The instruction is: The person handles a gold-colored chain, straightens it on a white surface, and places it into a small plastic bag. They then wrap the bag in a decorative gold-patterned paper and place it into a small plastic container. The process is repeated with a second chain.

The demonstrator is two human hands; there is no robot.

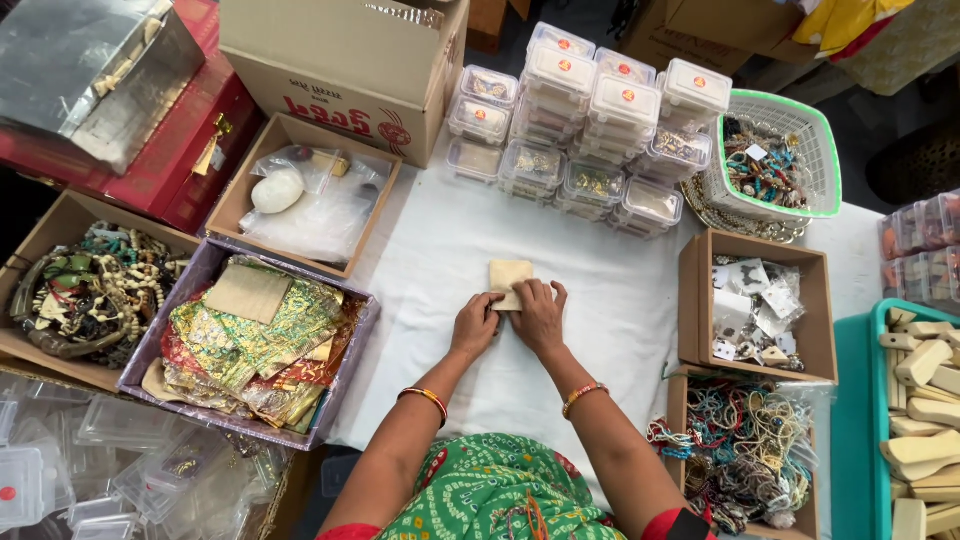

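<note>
- A small tan pouch (508,277) is laid flat on the white cloth (430,260), and it serves as the landmark here.
- The left hand (476,325) is set at the pouch's near left corner, fingers curled close together and pressing the edge.
- The right hand (540,314) is laid over the pouch's near edge, fingers narrow and bent down on it; whether anything is pinched underneath cannot be told.
- Beyond the pouch, clear lidded boxes (590,120) are stacked in rows.
- Right of those, beyond the pouch, a green-rimmed basket (822,150) of beads is seen.
- Right of the pouch, a carton of small packets (755,305) is placed; nearer than it, a carton of bangles and threads (745,450).
- Left of the pouch, a purple tray of patterned fabric pieces (250,340) is set, with a carton of plastic bags (310,195) beyond it.
- Far left of the pouch, a carton of necklaces (90,290) is kept, and a red case (170,150) beyond that.
- At the far right, a teal tray of wooden pieces (920,400) is seen.
- The table is crowded on all sides of the pouch; dark floor is glimpsed beyond the basket.
</note>
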